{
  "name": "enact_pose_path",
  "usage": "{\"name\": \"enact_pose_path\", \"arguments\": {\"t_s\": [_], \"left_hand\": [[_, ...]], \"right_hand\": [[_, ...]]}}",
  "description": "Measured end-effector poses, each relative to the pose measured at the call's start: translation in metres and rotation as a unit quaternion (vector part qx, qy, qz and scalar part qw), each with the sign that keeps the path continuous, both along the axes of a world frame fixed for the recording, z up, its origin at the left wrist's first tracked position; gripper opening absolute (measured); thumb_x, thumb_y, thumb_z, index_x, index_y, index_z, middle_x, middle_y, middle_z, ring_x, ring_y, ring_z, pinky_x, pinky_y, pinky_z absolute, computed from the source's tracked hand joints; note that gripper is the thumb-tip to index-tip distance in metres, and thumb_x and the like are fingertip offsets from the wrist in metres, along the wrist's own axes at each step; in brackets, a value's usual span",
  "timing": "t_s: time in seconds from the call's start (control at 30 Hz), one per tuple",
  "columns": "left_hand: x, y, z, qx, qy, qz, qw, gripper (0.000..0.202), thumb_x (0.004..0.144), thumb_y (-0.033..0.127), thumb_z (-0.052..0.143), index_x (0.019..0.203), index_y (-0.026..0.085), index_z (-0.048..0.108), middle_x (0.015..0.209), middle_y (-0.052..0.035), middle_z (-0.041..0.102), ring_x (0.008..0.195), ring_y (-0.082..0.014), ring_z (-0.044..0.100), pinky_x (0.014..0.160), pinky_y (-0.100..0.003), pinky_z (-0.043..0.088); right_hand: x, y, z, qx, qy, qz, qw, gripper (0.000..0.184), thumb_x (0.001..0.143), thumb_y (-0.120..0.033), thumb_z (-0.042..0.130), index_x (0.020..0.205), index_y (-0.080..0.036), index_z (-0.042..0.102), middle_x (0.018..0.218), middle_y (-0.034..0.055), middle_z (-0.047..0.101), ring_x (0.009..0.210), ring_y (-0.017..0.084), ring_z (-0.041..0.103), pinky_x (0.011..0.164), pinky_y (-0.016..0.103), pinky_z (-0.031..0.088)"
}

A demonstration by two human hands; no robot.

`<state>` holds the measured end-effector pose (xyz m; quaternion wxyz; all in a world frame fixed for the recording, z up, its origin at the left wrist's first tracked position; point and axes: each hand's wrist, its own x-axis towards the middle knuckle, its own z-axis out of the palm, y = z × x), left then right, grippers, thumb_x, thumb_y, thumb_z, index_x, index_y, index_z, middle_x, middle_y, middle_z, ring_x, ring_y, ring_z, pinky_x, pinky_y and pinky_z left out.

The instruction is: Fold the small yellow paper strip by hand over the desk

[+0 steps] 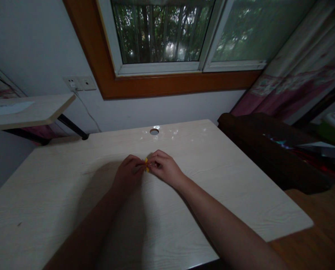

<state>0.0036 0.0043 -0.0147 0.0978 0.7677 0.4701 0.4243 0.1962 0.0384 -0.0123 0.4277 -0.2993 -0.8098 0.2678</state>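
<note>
A small yellow-and-orange object [147, 169] is pinched between my two hands above the pale desk [184, 210]. It is too small and too much covered by fingers for me to tell its kind. My left hand [129, 172] is closed, thumb and fingertips on the orange part at the left side. From the right, my right hand [165, 167] pinches the same object with thumb and forefinger. Yellow bits show above and below the spot where the fingertips nearly meet.
A round cable hole [154, 131] lies near the desk's back edge. At the left stands a raised shelf [29, 112] on black legs. Behind are a wall socket [80, 83] with a white cord and a window [162, 37]. Dark furniture [254, 138] stands at the right.
</note>
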Motion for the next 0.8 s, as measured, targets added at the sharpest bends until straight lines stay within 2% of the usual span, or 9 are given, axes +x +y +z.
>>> {"name": "enact_pose_path", "arguments": {"t_s": [0.23,0.47,0.8], "left_hand": [[-0.001,-0.001,-0.001,0.019,0.042,0.022,0.999,0.004,0.086,0.019,0.062,0.086,0.019,0.066,0.087,-0.0034,0.063,0.084,-0.0169,0.061,0.079,-0.032,0.052],[0.003,-0.003,0.005,0.021,0.001,0.023,1.0,0.004,0.082,0.017,0.063,0.08,0.02,0.066,0.08,-0.0028,0.063,0.076,-0.016,0.061,0.072,-0.031,0.052],[0.01,-0.007,0.01,0.005,-0.023,0.027,0.999,0.016,0.074,0.011,0.064,0.066,0.02,0.052,0.069,0.0002,0.053,0.067,-0.0141,0.053,0.062,-0.027,0.044]], "right_hand": [[-0.001,-0.002,0.001,0.009,-0.012,-0.009,1.0,0.012,0.082,-0.014,0.065,0.092,-0.021,0.069,0.092,0.0049,0.063,0.077,0.015,0.057,0.067,0.026,0.047],[-0.002,-0.007,0.003,-0.003,0.004,-0.007,1.0,0.012,0.083,-0.014,0.063,0.092,-0.021,0.068,0.093,0.0044,0.062,0.075,0.014,0.057,0.064,0.026,0.046],[-0.008,-0.013,0.008,0.004,-0.017,-0.026,1.0,0.009,0.077,-0.013,0.066,0.082,-0.02,0.063,0.084,0.0031,0.058,0.077,0.016,0.056,0.068,0.027,0.045]]}}
